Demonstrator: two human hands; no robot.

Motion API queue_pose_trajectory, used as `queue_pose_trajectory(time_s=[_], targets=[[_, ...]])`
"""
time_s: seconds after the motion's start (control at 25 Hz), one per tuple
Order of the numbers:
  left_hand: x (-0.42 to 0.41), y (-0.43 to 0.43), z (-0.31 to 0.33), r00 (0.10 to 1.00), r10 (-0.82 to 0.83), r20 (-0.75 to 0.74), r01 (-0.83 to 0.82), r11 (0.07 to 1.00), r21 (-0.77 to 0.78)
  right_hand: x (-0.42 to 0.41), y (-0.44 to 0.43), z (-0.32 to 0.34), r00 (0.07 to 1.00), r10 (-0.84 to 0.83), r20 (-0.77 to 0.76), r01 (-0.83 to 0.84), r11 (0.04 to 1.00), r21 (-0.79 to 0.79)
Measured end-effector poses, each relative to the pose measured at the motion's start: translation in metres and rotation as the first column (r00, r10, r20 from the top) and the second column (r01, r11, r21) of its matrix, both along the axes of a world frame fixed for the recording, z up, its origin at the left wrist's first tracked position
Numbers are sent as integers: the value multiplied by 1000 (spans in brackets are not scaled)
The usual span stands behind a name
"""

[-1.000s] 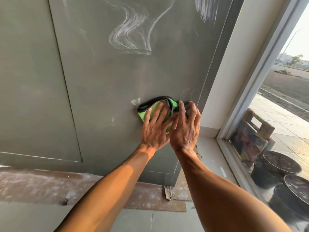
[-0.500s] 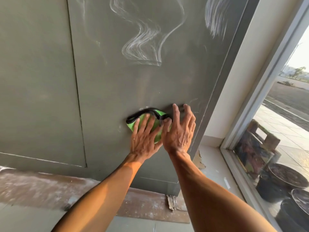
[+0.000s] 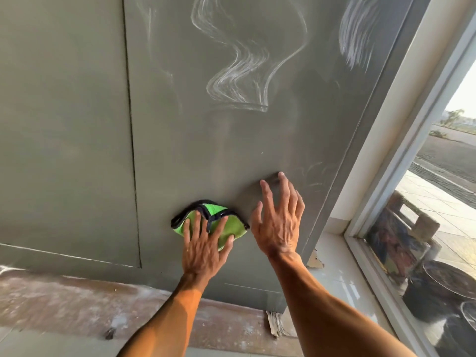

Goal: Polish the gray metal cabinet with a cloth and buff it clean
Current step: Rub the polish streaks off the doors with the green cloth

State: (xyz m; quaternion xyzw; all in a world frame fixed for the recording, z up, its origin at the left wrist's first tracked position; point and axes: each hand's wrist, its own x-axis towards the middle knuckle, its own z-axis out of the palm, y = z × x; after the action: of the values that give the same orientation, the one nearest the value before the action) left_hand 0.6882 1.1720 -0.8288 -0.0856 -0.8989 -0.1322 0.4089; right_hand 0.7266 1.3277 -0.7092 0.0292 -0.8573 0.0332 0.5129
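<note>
Head view.

- The gray metal cabinet [image 3: 231, 150] fills most of the frame. A vertical door seam [image 3: 131, 150] runs left of centre.
- The cloth [image 3: 238, 228], green with a dark edge, is bunched flat against the lower part of the right-hand panel, low and near the cabinet's bottom edge.
- The left hand [image 3: 206, 248] lies over the cloth. Its grip is spread, with straight fingers pressing the fabric to the metal and not curled round it.
- The right hand [image 3: 278, 222] is just beside the cloth on its right, apart from it and holding nothing. Its grip is spread with the fingers fanned upward. I cannot tell whether the fingertips touch the panel or hover just off it.
- White swirl streaks [image 3: 239, 73] stand well above the hands. A second patch of white streaks [image 3: 355, 42] sits near the upper right edge, and faint scratch-like marks [image 3: 314, 173] lie just right of the right hand.
- A window [image 3: 438, 176] is at far right, with dark tubs [image 3: 432, 284] below it. A dusty brown strip [image 3: 77, 305] runs along the floor under the cabinet.

Judgement: this is mid-polish, with the low band of the right panel being rubbed. The panel around the cloth looks even, while the upper streaks are untouched, so much is left to do.

Next move, as I read it: keep flat pressure through the left palm and carry the cloth up towards the swirls in overlapping passes. The right hand could either rejoin the cloth or brace on the metal.
</note>
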Motion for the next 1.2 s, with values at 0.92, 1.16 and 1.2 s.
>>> queue_pose_trajectory(time_s=[0.92, 1.16, 1.2], targets=[[-26, -43, 53, 992, 49, -113, -32, 989, 142, -22, -54, 16, 1000, -1, -3, 1, 1000, 21], [-26, 1, 130, 966, 36, -255, 9, 985, 174, -6, -50, 40, 997, 47, -66, -52, 995, -85], [-26, 7, 135, 965, 34, -262, 7, 988, 154, -5, -46, 43, 997, 41, -66, -47, 995, -88]])
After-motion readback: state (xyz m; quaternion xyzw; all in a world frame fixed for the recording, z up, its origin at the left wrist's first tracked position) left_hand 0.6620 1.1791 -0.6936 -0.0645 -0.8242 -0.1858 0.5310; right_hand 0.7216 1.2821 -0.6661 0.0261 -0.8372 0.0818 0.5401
